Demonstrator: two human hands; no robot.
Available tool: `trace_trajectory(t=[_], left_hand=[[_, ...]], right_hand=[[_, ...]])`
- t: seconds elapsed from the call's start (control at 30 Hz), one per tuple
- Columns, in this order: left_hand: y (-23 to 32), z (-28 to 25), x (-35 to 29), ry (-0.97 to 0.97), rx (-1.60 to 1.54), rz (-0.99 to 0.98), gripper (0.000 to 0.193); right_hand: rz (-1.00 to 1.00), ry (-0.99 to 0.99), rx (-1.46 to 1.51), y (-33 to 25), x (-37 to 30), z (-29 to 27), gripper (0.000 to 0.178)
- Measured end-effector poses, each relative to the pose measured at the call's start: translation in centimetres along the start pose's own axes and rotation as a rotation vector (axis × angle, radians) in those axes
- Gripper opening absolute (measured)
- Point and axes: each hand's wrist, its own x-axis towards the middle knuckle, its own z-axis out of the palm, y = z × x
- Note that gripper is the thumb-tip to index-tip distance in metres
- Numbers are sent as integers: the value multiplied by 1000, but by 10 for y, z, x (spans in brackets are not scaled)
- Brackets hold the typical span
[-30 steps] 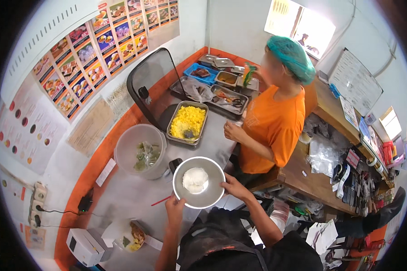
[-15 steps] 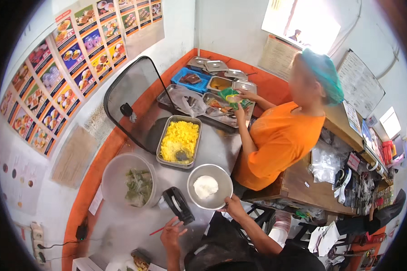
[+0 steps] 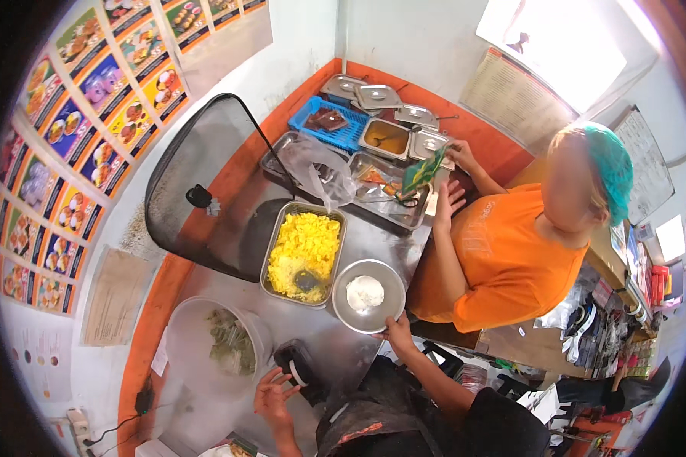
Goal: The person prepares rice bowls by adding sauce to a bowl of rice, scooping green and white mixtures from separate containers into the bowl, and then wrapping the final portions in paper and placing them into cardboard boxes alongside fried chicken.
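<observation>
My right hand (image 3: 396, 335) grips the near rim of a round metal bowl (image 3: 349, 312), which holds a mound of white food (image 3: 365, 293), perhaps rice. Just beyond the bowl stands a steel tray (image 3: 265, 268) of yellow rice (image 3: 306, 247), with a dark rounded utensil head (image 3: 306, 281) resting in its near end. My left hand (image 3: 276, 399) is raised over the table with its fingers apart and nothing in them. Closest to it is a black device with a white strip (image 3: 303, 373). Left of that sits a translucent tub (image 3: 194, 343) with wrapped green bundles (image 3: 231, 344) inside.
A co-worker in an orange shirt (image 3: 503, 259) stands at the right, holding a green packet (image 3: 423, 171) over a steel tray (image 3: 389, 206). Lidded pans (image 3: 379, 97) and a blue basket (image 3: 351, 133) fill the far corner. A dark mesh screen (image 3: 198, 160) leans along the left wall.
The bowl has come closer to the yellow rice tray in my right hand. A thin red stick by my left hand no longer shows. The co-worker has shifted the green packet. My view has turned.
</observation>
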Motion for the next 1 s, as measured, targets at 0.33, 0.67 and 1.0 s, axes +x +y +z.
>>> trace_trajectory(t=[0.33,0.67,1.0], left_hand=[[-13,48,41,-28,-38,-87,17],[-19,43,54,-183,-21,-98,17],[-18,28,58,-98,194,1,30]], right_hand=[[36,-46,-21,-7,39,-24,54],[93,6,131,-25,43,-4,63],[75,22,222,-9,39,-3,56]])
